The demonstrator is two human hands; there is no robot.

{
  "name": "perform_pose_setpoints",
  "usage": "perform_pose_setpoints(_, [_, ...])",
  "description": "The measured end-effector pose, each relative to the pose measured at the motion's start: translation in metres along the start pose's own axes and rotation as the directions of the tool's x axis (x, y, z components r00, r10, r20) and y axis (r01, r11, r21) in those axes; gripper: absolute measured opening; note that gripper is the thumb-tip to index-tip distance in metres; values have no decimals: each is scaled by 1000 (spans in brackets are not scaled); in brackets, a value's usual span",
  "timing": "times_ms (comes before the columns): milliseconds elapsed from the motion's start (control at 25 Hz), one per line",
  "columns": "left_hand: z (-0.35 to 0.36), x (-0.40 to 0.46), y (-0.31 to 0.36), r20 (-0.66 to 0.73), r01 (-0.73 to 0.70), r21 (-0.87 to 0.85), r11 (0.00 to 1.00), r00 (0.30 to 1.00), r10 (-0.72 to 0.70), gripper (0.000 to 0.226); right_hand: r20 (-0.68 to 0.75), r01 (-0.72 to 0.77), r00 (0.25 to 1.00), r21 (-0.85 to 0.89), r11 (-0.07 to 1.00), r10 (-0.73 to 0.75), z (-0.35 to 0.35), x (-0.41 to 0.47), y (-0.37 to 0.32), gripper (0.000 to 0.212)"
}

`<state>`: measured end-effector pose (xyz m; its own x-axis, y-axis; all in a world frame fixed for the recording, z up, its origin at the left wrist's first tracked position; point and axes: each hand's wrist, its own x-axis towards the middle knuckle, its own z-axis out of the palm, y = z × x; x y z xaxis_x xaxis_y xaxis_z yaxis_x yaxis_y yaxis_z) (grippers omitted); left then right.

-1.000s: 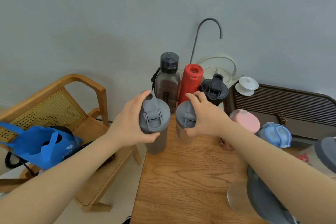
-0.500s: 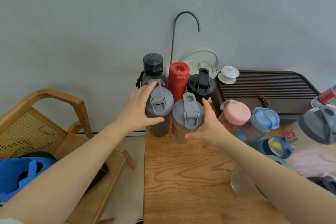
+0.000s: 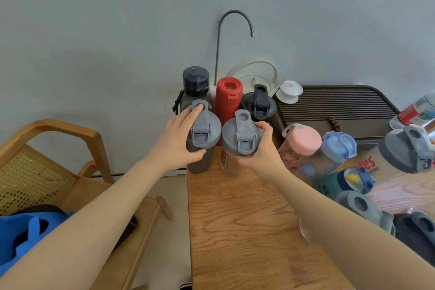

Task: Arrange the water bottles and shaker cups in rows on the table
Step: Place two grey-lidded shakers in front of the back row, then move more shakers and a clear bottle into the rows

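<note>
Two grey-lidded shaker cups stand side by side at the far left of the wooden table (image 3: 247, 231). My left hand (image 3: 179, 139) grips the lid of the dark shaker cup (image 3: 203, 129) at the table's left edge. My right hand (image 3: 261, 148) holds the brownish shaker cup (image 3: 240, 134) just right of it. Behind them a row stands against the wall: a dark smoky bottle (image 3: 195, 82), a red bottle (image 3: 228, 94) and a black-lidded shaker (image 3: 259, 103).
Unsorted bottles crowd the right: a pink-lidded one (image 3: 303, 139), a blue-lidded one (image 3: 339, 146), a grey-lidded shaker (image 3: 407, 150), a dark blue cup (image 3: 353, 176) and more grey lids below. A brown slatted tray (image 3: 334, 103), white kettle (image 3: 254, 73) and faucet stand behind. A wooden chair (image 3: 58, 172) with a blue bag sits left.
Both hands have carried the two grey-lidded shakers farther back, closer to the row at the wall. My right hand has shifted from the lid's top to its right side. The view has panned right.
</note>
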<state>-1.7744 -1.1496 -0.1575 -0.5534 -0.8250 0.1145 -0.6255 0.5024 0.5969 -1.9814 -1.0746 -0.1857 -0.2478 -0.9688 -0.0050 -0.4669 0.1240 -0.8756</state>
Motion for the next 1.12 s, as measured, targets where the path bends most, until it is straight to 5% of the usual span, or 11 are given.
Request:
perform_pose_setpoints(240, [1,4,20,-125,-12,140,990,992,30,88,38,-103,993,-105,989,108,-22,-7,-16,107])
perform_pose_setpoints(360, [4,9,55,-232,-147,201,968,953,193,72,-18,42,999,-94,995,-44,-58,-29,-39,86])
perform_pose_setpoints(480, [24,17,104,-193,-377,179,909,892,408,58,-45,152,986,-144,978,-160,-101,-44,-48,54])
perform_pose_setpoints(640, [75,25,166,-170,-499,111,860,843,511,44,-239,148,949,-243,959,-207,-170,-54,-18,28])
perform_pose_setpoints(920, [145,54,275,-87,-483,-17,875,873,480,61,-479,-102,855,-530,842,-198,-316,-97,86,38])
perform_pose_setpoints(1120, [204,93,333,155,-292,-18,956,944,291,90,-304,-274,951,-741,613,58,-388,-119,124,64])
